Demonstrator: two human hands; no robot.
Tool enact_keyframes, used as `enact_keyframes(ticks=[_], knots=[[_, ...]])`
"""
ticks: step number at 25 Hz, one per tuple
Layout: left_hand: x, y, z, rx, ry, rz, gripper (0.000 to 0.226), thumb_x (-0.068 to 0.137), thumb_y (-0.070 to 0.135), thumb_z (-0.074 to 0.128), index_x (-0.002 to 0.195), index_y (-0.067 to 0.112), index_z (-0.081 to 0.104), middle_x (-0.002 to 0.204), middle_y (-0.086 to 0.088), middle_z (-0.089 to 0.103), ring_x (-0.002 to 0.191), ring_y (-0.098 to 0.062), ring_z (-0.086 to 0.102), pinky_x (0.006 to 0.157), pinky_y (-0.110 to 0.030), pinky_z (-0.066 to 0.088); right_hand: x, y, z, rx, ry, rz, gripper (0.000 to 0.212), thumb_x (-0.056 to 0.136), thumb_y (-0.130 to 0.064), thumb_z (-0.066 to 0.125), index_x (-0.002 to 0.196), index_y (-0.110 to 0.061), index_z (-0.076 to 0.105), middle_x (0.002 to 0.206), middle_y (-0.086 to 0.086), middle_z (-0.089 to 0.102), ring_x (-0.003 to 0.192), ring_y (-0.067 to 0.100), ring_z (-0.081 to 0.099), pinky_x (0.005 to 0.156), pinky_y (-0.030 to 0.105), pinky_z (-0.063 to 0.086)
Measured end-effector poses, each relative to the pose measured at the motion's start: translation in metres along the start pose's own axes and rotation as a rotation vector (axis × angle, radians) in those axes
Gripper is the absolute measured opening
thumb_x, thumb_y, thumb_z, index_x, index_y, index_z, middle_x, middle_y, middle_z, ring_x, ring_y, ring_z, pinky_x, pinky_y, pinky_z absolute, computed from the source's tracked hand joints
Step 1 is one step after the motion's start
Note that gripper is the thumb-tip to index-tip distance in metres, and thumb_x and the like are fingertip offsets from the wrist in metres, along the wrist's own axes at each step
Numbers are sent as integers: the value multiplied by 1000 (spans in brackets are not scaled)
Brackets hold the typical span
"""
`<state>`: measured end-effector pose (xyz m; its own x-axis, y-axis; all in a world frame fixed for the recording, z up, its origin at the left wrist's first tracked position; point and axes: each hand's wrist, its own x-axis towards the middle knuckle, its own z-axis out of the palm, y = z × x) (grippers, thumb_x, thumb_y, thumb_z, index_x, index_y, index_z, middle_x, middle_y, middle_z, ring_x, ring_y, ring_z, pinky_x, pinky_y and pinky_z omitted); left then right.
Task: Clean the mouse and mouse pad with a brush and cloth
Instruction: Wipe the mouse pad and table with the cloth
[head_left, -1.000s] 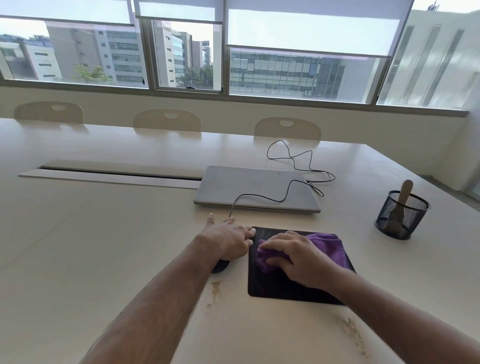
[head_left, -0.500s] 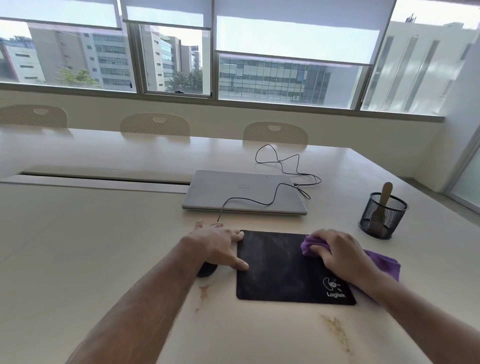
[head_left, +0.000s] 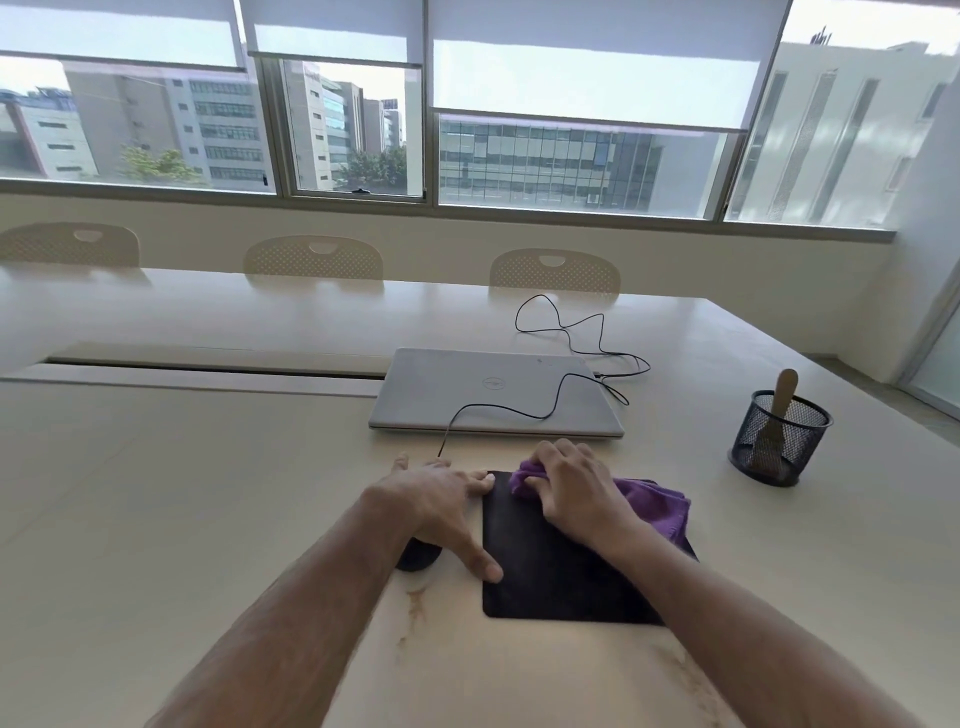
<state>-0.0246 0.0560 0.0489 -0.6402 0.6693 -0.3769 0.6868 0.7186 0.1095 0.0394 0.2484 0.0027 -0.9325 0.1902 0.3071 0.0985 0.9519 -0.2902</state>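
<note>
I see the right hand (head_left: 576, 488) gripping a bunched purple cloth (head_left: 652, 501) on the far part of the black mouse pad (head_left: 550, 577). The left hand (head_left: 436, 499) lies spread at the pad's left edge, thumb tip on the pad, with the dark mouse (head_left: 418, 555) partly hidden under it. The mouse's black cable (head_left: 558, 400) runs over a closed grey laptop (head_left: 493, 395) lying beyond the pad. To the right, a wooden-handled brush (head_left: 779, 410) stands in a black mesh cup (head_left: 779, 441). Brownish crumbs (head_left: 415, 605) speckle the pale table (head_left: 182, 493) near the pad's front. Three chair backs line the far side under the windows.
</note>
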Motion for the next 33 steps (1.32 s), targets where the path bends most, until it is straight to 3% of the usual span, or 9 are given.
enact_keyframes(ticks=[9,11,14,18,21,27,30,33], knots=[[-4,5,-3,9,9,3,122,58,76,76,156,37,15,162,22,17,151,-16,4,117,-62,-7,-29,95,-44,-97,51,346,23,94,-31,59,113,-16,57,116,12,60,108,34,54,93,45,42],[-5,6,-4,17,15,-1,122,57,76,76,156,37,17,161,21,19,151,-15,6,117,-62,-6,-31,82,-48,-49,69,317,20,94,-30,61,109,-17,59,114,11,61,107,33,54,93,45,42],[-4,5,-3,24,17,0,123,57,78,75,156,37,15,161,21,18,151,-15,7,118,-61,-4,-35,25,-38,68,64,88,15,92,-33,63,104,-23,62,110,3,62,105,26,55,96,44,43],[-3,3,2,-4,6,-5,127,51,79,77,155,40,14,162,23,14,152,-16,3,117,-59,-8,-42,-45,-7,-9,-99,-180,31,97,-34,53,124,-20,53,123,3,57,116,25,49,102,42,39],[-7,7,-2,21,-12,-26,130,53,76,78,157,37,11,163,19,14,152,-17,-1,116,-61,-11,-45,-33,-8,-22,-87,-127,30,97,-36,51,124,-21,52,126,3,55,118,25,47,102,42,39],[-14,16,-5,25,-14,-56,124,59,71,80,157,35,13,163,16,17,152,-18,-3,116,-62,-11,-67,57,-39,-69,-11,141,20,95,-35,57,110,-21,54,116,5,57,105,28,51,94,42,40],[-13,14,1,9,37,-39,118,57,71,81,154,35,25,159,9,29,152,-19,1,117,-62,-9,-74,83,-53,-64,-2,243,20,93,-33,60,108,-21,55,113,7,58,107,31,53,96,45,41],[-13,10,9,11,132,-18,109,52,74,80,146,36,41,148,2,45,148,-18,17,118,-61,-1,-77,70,-60,-18,12,175,18,91,-31,65,105,-22,57,109,3,59,105,28,54,95,44,41]])
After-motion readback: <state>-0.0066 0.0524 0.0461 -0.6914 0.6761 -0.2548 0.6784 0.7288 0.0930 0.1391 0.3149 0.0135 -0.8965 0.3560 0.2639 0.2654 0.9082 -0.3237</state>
